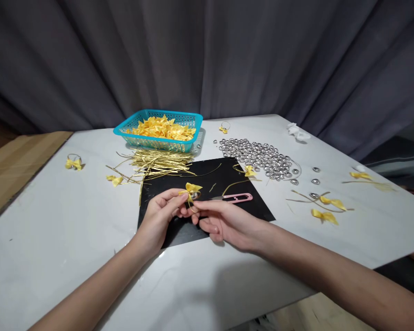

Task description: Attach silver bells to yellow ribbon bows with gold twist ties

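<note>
My left hand [164, 208] pinches a yellow ribbon bow [192, 187] with a shiny silver piece under it. From the bow a gold tie [193, 208] loops down, and my right hand [224, 220] closes thumb and finger on it. Both hands are held close together above a black mat [186, 234]. Just behind the right hand, thread snips with a pink handle [238, 197] lie on the mat. Loose gold tie pieces [234, 183] rest near them. My fingertips partly cover the silver piece and the tie.
A blue basket [152, 143] of yellow bows stands at the back, with a pile of gold ties [162, 162] before it. Silver teardrop pieces [255, 154] are heaped right of centre. Loose bows [324, 216] lie at the right. A finished-looking bow loop [73, 162] is at the left.
</note>
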Available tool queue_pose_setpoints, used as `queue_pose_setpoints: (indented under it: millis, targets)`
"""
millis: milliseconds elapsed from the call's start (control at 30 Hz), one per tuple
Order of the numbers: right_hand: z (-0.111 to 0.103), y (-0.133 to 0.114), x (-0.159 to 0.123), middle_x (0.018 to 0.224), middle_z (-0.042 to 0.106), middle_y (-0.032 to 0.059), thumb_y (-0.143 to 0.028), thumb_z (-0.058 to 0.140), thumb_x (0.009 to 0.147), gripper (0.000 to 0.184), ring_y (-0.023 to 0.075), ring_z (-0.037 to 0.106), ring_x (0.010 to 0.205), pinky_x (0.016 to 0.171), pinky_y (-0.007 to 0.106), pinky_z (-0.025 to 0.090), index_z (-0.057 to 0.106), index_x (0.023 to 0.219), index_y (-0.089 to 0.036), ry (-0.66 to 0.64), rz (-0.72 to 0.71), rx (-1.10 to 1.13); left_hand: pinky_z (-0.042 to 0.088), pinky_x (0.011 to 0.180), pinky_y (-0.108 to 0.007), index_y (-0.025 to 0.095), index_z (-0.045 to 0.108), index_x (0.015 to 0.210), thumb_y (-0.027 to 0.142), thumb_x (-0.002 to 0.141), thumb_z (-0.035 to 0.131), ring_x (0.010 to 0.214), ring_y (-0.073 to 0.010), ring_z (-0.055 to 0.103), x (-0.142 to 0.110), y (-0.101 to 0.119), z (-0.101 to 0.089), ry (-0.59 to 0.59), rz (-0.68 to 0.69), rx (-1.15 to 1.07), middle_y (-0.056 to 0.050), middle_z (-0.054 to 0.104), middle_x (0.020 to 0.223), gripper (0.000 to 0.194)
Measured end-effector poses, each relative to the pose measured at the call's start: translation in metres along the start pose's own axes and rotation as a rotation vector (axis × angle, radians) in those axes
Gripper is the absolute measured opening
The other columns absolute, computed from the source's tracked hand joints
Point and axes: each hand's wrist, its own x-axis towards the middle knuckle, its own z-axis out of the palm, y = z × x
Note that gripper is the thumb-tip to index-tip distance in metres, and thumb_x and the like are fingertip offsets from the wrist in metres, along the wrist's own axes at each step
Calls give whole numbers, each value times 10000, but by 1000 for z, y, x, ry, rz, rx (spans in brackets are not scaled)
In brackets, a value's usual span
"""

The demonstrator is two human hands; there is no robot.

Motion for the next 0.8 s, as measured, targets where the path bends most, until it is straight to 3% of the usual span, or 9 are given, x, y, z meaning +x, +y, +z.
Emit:
queue_pose_setpoints:
  millis: [67, 233, 367, 533, 667, 800]
  targets:
    - [-1, 1, 1, 646, 460, -37, -264, 590, 812, 145, 15, 252, 425, 356, 157, 198, 619, 756, -133, -36, 2, -39, 398, 488, -168, 135, 693, 727, 303, 631, 764, 474, -62, 503, 0, 0, 0, -18, -18, 6, 25, 586, 505, 206]
    - [-4, 4, 3, 612, 425, -50, -314, 684, 747, 174, 17, 233, 442, 378, 152, 159, 621, 747, -151, 46, -10, -47, 381, 494, -154, 154, 691, 718, 312, 642, 754, 495, -60, 522, 1, 0, -1, -7, -2, 31, 24, 606, 519, 186]
    - [-2, 4, 3, 643, 462, -38, -383, 588, 821, 262, 15, 243, 439, 379, 157, 193, 645, 787, -129, -20, 21, -12, 279, 408, -167, 162, 693, 697, 335, 603, 771, 410, -46, 411, 0, 1, -1, 21, 0, 68, 53, 521, 444, 212]
    - [-1, 4, 2, 580, 389, -69, -320, 637, 793, 198, 14, 189, 426, 378, 146, 184, 604, 728, -136, -85, -44, -37, 116, 389, -206, 167, 696, 709, 368, 611, 756, 380, -30, 203, -1, 2, -2, -29, 20, 110, 82, 417, 398, 232]
    - [-3, 3, 2, 569, 341, -79, -267, 664, 767, 195, 17, 175, 429, 374, 144, 169, 538, 683, -144, -76, -63, -6, 93, 408, -230, 161, 694, 725, 366, 637, 737, 396, -40, 177, -1, 2, -2, -48, 25, 131, 79, 400, 403, 228]
    - [-3, 2, 1, 654, 417, -53, -256, 597, 809, 146, 12, 231, 433, 372, 151, 181, 559, 735, -135, -70, -24, 50, 93, 410, -241, 160, 691, 717, 377, 634, 735, 398, -45, 179, -1, 2, -2, -41, 32, 139, 67, 425, 417, 237]
